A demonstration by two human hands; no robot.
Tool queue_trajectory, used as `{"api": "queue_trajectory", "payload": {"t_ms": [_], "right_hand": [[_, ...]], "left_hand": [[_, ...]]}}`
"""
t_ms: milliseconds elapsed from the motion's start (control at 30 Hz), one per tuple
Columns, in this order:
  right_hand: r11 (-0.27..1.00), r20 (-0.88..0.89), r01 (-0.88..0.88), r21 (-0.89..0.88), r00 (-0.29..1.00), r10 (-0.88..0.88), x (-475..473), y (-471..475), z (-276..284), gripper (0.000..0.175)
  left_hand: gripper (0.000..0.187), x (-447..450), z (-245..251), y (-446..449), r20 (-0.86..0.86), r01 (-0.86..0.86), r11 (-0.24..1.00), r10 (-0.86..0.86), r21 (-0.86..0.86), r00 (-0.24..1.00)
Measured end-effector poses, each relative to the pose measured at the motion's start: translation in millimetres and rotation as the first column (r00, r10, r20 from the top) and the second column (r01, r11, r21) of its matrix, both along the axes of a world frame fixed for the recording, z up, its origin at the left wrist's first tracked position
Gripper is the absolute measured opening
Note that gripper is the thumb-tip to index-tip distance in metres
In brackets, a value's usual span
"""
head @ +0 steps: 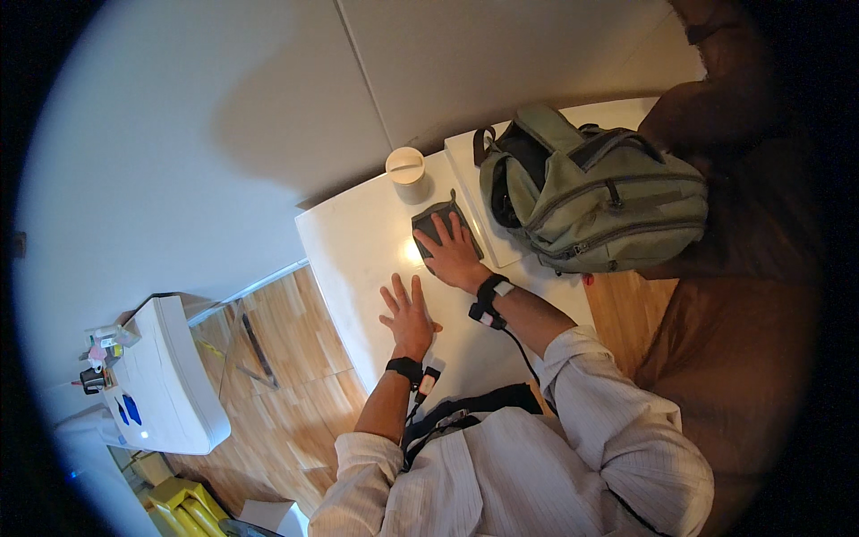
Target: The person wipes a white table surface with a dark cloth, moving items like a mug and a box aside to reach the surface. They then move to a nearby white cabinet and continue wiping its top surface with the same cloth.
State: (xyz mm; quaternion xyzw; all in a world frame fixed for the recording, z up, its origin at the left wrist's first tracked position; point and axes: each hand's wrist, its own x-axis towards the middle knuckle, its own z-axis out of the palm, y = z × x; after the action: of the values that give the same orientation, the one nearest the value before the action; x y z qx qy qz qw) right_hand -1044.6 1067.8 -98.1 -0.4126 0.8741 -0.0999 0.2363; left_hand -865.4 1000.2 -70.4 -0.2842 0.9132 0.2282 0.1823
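Observation:
A dark grey zippered pouch (pixel 429 221) lies flat on the white table (pixel 335 235). On top of it rests my right hand (pixel 454 254), palm down with the fingers spread. My left hand (pixel 408 319) lies to the left of the pouch, fingers apart and holding nothing, over the bare tabletop. Behind the pouch stands a cream-coloured canister with a lid (pixel 407 171). An olive green backpack (pixel 617 208) with dark zips lies to the right of my right hand, partly on a flat white board or box (pixel 473 194). Both wrists wear black straps with small cabled devices.
A wall (pixel 268 101) runs along the table's far edge. Brown curtain-like fabric (pixel 731 349) hangs at the right. At the lower left, a white side table (pixel 174 376) bears a black mug (pixel 92 381) and small items, with a yellow object (pixel 188 507) below it.

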Motion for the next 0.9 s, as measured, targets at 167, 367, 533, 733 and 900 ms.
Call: {"api": "queue_trajectory", "payload": {"t_ms": [167,367,533,733,900], "right_hand": [[0.998,-0.072,-0.057,-0.026,0.996,0.055,16.2,-9.7,-1.4,0.067],[0.985,-0.068,-0.166,-0.042,0.984,0.163,53.6,31.7,-1.3,0.067],[0.982,-0.112,-0.175,-0.069,0.98,0.167,75.7,64.3,-2.1,0.068],[0.972,-0.047,-0.219,-0.082,0.975,0.215,101.0,80.1,1.0,0.071],[0.981,-0.022,-0.184,-0.057,0.983,0.183,93.1,70.2,0.1,0.07]], "left_hand": [[0.131,-0.9,1.7,-3.4,0.027,0.002,1.0,-0.003,0.015,1.0],[0.132,24.2,-5.8,-9.2,-0.006,0.009,1.0,-0.009,0.014,1.0],[0.133,56.5,-10.0,-5.6,0.062,0.048,0.999,-0.047,-0.012,0.997],[0.133,61.7,-9.1,-7.3,0.057,0.084,0.996,-0.083,-0.011,0.995],[0.129,73.1,-8.4,-4.3,0.056,0.115,0.991,-0.119,0.067,0.991]]}}
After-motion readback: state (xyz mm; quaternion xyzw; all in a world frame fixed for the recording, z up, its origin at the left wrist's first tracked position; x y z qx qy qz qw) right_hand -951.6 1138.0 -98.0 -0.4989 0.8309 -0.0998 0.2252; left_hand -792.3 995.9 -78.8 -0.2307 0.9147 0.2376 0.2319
